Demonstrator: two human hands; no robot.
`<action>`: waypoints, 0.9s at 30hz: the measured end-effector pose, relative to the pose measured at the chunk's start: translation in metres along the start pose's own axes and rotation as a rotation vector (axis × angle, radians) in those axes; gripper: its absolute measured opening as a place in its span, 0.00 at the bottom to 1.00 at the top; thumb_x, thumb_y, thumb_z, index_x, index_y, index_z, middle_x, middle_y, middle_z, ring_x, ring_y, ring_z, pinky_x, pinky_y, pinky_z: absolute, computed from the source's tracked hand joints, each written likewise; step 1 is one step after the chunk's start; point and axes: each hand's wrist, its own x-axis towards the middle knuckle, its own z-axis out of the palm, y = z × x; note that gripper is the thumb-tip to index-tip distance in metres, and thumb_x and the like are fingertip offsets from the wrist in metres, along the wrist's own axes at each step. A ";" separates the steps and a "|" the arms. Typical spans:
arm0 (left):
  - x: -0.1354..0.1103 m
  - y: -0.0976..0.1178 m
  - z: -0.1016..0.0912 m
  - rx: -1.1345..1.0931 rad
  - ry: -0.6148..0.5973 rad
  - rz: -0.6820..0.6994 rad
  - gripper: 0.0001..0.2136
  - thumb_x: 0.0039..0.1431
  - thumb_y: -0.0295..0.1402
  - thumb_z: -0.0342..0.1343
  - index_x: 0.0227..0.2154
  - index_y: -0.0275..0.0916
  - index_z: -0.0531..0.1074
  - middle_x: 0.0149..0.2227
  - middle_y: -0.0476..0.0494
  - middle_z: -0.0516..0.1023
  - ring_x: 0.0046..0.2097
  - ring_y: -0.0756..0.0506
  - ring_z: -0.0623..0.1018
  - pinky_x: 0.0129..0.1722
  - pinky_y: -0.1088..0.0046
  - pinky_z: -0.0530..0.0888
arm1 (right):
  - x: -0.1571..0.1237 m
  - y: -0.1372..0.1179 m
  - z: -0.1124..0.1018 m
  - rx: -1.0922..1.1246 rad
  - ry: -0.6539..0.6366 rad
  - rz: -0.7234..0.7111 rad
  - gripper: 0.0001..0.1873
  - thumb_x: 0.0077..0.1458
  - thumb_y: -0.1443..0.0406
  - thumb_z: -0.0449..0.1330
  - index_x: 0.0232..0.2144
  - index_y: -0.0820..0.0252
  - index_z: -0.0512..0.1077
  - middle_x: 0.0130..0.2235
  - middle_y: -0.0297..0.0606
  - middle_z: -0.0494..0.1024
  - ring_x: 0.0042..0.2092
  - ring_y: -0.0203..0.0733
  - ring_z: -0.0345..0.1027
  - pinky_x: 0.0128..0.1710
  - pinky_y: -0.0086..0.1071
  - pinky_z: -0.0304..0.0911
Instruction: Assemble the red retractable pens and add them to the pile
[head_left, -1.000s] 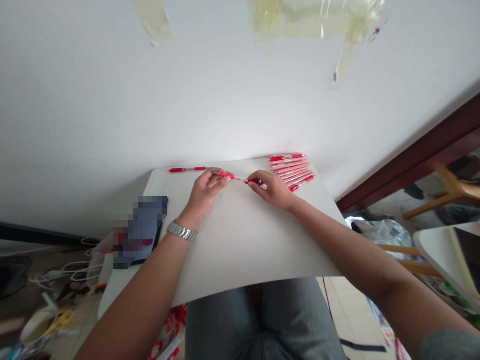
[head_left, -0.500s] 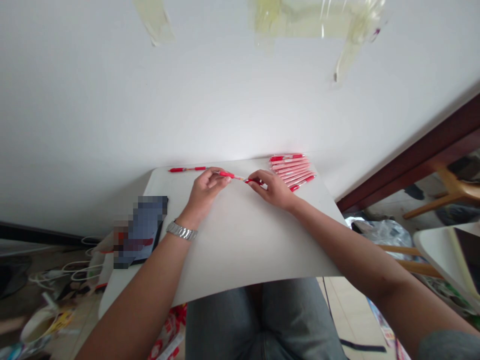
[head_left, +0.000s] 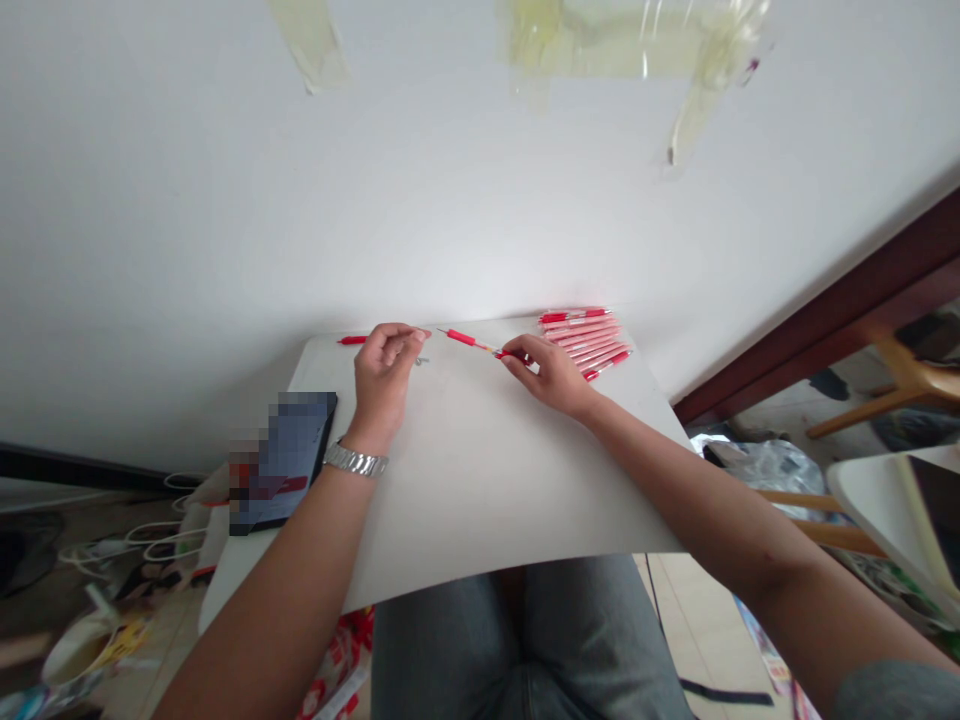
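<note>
My right hand point(head_left: 549, 376) pinches one end of a red pen point(head_left: 471, 342), which points left and slightly up over the white board point(head_left: 487, 480). My left hand point(head_left: 384, 366) has its fingers curled, thumb against forefinger. A tiny grey piece shows at its fingertips, too small to name. Just behind the left hand another red pen point(head_left: 351, 340) lies along the board's far edge, partly hidden. A row of several red pens point(head_left: 586, 338) lies at the far right of the board, beside my right hand.
A dark flat device point(head_left: 283, 458) rests at the board's left edge. A white wall rises right behind the board. Cables and clutter lie on the floor at left. At right are bags, wooden chair legs and a white table corner point(head_left: 892, 510). My knees are under the board.
My left hand has let go of the red pen and drawn back to the left, away from its tip. My right hand still holds the pen, now tilted a little further up.
</note>
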 end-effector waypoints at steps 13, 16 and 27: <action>0.009 -0.024 -0.024 0.725 -0.065 0.159 0.10 0.62 0.38 0.63 0.43 0.42 0.72 0.47 0.40 0.81 0.49 0.38 0.79 0.56 0.56 0.73 | 0.001 0.000 0.001 0.000 0.009 -0.006 0.16 0.74 0.52 0.56 0.42 0.57 0.75 0.38 0.40 0.81 0.36 0.42 0.71 0.39 0.36 0.66; 0.005 -0.024 -0.024 0.915 -0.085 0.129 0.12 0.61 0.39 0.64 0.44 0.43 0.72 0.49 0.38 0.79 0.53 0.34 0.77 0.60 0.50 0.70 | 0.001 -0.001 0.001 -0.006 0.007 0.006 0.17 0.74 0.51 0.55 0.42 0.57 0.74 0.38 0.40 0.81 0.36 0.42 0.71 0.39 0.36 0.66; 0.003 -0.025 -0.023 1.015 -0.059 0.087 0.11 0.56 0.44 0.67 0.36 0.44 0.77 0.48 0.33 0.76 0.53 0.25 0.74 0.53 0.42 0.72 | 0.001 -0.001 0.000 -0.009 0.000 0.005 0.18 0.74 0.50 0.55 0.42 0.56 0.75 0.38 0.40 0.81 0.36 0.42 0.72 0.40 0.37 0.67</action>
